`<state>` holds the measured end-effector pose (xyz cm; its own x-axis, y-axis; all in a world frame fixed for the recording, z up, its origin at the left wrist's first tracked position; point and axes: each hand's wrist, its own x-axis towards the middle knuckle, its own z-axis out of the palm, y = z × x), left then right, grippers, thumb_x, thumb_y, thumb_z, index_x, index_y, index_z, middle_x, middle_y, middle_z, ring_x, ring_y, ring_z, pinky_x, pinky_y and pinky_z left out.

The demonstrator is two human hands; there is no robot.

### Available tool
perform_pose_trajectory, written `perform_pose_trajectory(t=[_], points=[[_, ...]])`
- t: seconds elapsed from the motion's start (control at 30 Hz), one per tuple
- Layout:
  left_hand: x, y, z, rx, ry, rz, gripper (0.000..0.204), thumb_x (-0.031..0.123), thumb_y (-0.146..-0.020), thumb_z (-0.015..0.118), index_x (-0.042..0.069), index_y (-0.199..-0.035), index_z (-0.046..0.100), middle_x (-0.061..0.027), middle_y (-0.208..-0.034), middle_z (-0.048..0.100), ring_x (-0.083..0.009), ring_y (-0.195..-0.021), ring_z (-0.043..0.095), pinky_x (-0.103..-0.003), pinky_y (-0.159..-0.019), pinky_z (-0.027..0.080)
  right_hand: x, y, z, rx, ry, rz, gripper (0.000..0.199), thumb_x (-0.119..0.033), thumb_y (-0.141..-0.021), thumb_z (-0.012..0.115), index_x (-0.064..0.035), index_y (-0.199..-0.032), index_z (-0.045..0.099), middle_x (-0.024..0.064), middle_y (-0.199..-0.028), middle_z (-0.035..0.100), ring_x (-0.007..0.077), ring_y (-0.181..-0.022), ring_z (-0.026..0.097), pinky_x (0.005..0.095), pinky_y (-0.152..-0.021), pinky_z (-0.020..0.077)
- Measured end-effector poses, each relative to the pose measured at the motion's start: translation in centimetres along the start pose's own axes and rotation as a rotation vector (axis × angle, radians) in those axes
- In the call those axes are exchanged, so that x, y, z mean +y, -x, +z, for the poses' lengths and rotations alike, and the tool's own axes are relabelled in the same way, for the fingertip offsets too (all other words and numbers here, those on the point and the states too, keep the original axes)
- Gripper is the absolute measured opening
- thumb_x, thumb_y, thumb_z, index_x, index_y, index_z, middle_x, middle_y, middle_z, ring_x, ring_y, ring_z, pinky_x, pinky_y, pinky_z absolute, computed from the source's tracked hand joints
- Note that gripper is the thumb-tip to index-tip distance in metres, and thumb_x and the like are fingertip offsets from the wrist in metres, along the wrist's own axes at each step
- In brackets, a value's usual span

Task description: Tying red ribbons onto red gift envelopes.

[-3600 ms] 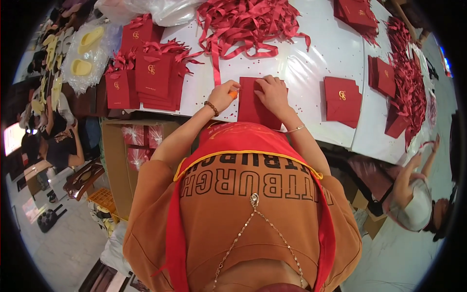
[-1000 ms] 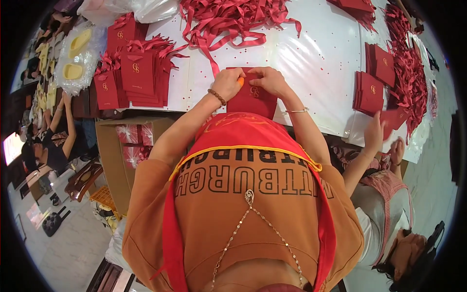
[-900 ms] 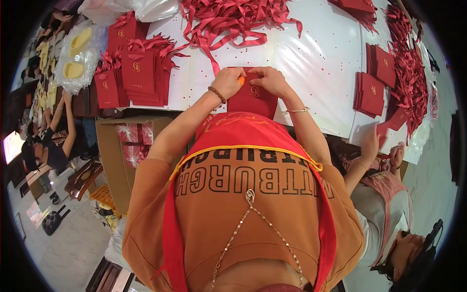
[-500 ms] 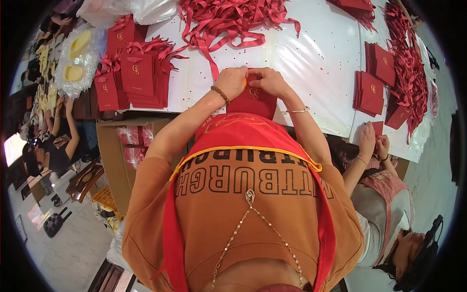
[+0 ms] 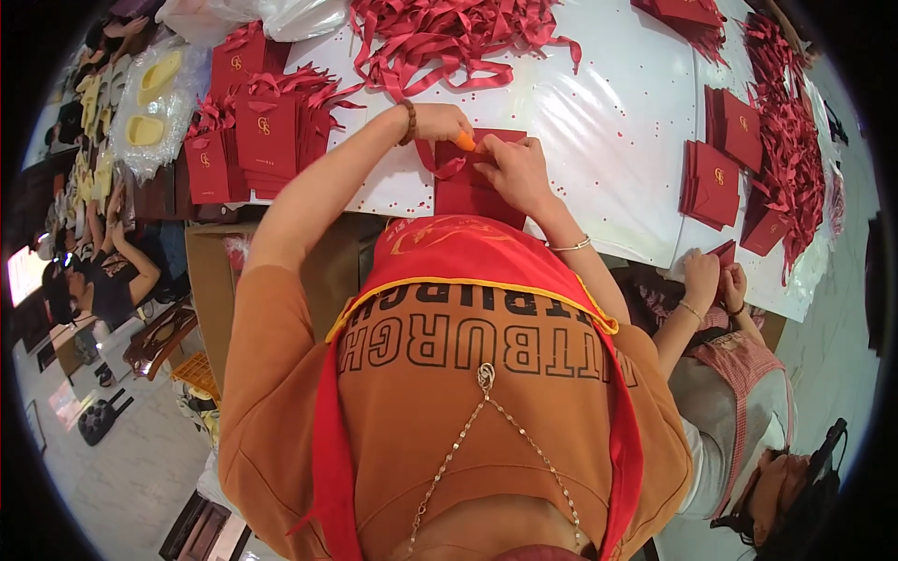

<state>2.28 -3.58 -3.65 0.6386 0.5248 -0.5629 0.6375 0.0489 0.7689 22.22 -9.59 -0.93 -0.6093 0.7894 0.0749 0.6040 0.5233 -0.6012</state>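
A dark red paper gift bag lies flat at the table's near edge, right in front of me. A red ribbon curves over its upper left part and runs up beneath my left hand. That hand has an orange finger cover, and its fingers are closed in a pinch at the ribbon, though the grip is partly hidden. My right hand pinches the bag's upper part with bent thumb and forefinger. The fingertips of both hands meet near the bag's top.
Loose red ribbons heap up beyond my hands. Stacked red bags stand to the left, more bags to the right. A co-worker's hands handle a red piece at the right edge. A cardboard box sits below the table's left side.
My left hand has shifted left and up, its elbow swinging outward. My right hand has turned and come slightly lower on the bag. A ribbon loop now shows across the bag.
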Motion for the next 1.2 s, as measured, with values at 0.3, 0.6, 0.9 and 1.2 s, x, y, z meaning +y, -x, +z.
perform_pose_trajectory(t=[0.3, 0.6, 0.9, 1.2], points=[[3.0, -1.0, 0.6, 0.261, 0.051, -0.182, 0.018, 0.016, -0.069, 0.055, 0.000, -0.074, 0.062, -0.0022, -0.069, 0.058, -0.0073, -0.065, 0.049, -0.024, -0.054, 0.038, -0.2, 0.2, 0.1, 0.103, -0.075, -0.058, 0.014, -0.022, -0.075, 0.062, -0.0128, -0.084, 0.056, 0.0034, -0.067, 0.062, 0.0201, -0.063, 0.054, 0.0326, -0.073, 0.0313], [-4.7, 2.6, -3.3, 1.312, 0.156, -0.295, 0.030, 0.035, -0.076, 0.060, 0.007, -0.090, 0.062, -0.0151, -0.088, 0.062, -0.0304, -0.084, 0.059, -0.037, -0.072, 0.046, 2.3, -0.8, 1.4, -0.030, -0.103, 0.139, 0.022, -0.026, -0.075, 0.062, -0.0120, -0.091, 0.060, 0.0055, -0.071, 0.063, 0.0228, -0.070, 0.058, 0.0353, -0.073, 0.0329], [-7.1, 2.8, -5.0, 1.332, -0.143, -0.634, 0.039, 0.043, -0.072, 0.061, 0.007, -0.088, 0.063, -0.0131, -0.085, 0.064, -0.0262, -0.078, 0.061, -0.034, -0.069, 0.046, 1.5, -1.0, 0.2, -0.009, -0.177, 0.093, 0.025, -0.022, -0.072, 0.065, -0.0082, -0.093, 0.063, 0.0105, -0.069, 0.062, 0.0252, -0.064, 0.060, 0.0333, -0.061, 0.0456], [0.6, 7.5, -5.0, 1.121, 0.822, 0.415, 0.018, -0.004, -0.077, 0.051, 0.000, -0.093, 0.056, -0.0104, -0.084, 0.061, -0.0128, -0.064, 0.058, -0.020, -0.055, 0.049, 2.5, -2.6, 1.8, -0.020, -0.240, 0.139, 0.025, -0.029, -0.072, 0.064, -0.0169, -0.093, 0.062, 0.0067, -0.065, 0.061, 0.0251, -0.061, 0.059, 0.0366, -0.062, 0.0441]])
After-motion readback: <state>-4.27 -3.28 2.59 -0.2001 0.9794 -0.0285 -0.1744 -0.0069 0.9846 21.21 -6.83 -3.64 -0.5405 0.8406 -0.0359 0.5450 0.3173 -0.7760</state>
